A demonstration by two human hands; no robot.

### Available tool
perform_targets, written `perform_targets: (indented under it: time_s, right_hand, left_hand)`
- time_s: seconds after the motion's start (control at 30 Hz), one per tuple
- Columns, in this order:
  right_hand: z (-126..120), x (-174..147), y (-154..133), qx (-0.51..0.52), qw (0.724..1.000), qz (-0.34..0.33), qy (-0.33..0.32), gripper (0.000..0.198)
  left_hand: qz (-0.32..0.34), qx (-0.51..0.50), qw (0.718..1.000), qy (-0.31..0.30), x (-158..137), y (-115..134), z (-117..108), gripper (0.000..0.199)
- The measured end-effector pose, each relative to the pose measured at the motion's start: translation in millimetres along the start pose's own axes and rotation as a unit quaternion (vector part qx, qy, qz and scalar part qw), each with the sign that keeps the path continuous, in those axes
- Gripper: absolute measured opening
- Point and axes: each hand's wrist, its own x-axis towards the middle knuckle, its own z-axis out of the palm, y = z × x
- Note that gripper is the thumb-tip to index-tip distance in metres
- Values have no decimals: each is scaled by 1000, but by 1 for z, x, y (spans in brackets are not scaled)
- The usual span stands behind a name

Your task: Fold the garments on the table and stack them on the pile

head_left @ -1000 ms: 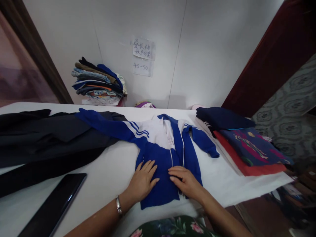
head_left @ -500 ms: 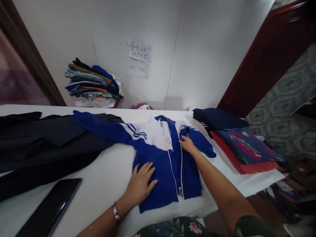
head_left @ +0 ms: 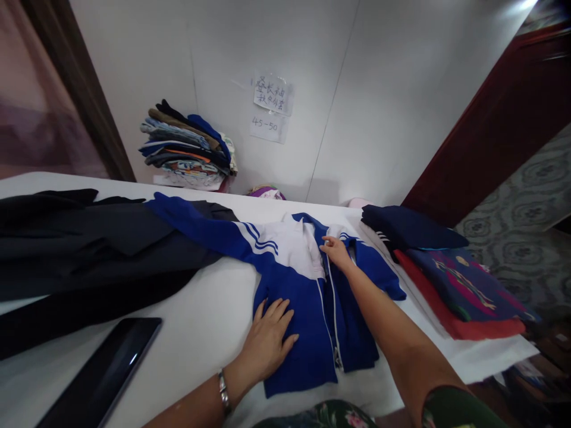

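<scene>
A blue and white zip-up jacket lies front up on the white table, its front unzipped. My left hand rests flat on the jacket's left panel, fingers apart. Near the collar, my right hand pinches the white-trimmed edge of the right front panel. One sleeve stretches left over dark grey clothing; the other sleeve points down to the right. The zip pull sits at the bottom hem.
Folded clothes are piled on the table's right side. A taller clothes stack stands by the wall behind the table. At the front left lies a black, shiny flat device. Handwritten paper signs are taped to the wall.
My right hand has moved slightly up along the jacket's front edge toward the collar, the edge still pinched. My left hand stays flat on the jacket. The whole view has shifted and tilted slightly.
</scene>
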Motion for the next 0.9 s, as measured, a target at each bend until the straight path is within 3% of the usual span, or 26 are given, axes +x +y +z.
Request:
perform_targets:
  time_s: [0.1, 0.23, 0.4, 0.53, 0.67, 0.8, 0.9]
  right_hand:
    - [27, -3, -11, 17, 996, -36, -74, 48]
    - [54, -7, -12, 33, 990, -24, -131, 44]
    - [46, 19, -9, 40, 997, 29, -58, 22]
    - [29, 52, -9, 39, 995, 86, 42, 34]
    - [25, 73, -8, 37, 989, 123, 68, 51]
    - [30, 89, -11, 16, 992, 101, 80, 52]
    - [35, 103, -18, -17, 995, 49, 91, 52]
  left_hand:
    - [1, -2, 1000, -10, 0, 1, -2, 46]
    - [-5, -5, 1000, -21, 0, 2, -3, 47]
    - [-3, -9, 1000, -21, -1, 2, -3, 47]
    - [-2, -7, 1000, -9, -1, 1, 0, 47]
    - [5, -3, 1000, 1, -1, -1, 3, 47]
    - [7, -9, 1000, 3, -3, -1, 5, 48]
    - [-2, -17, 1000, 3, -3, 1, 5, 48]
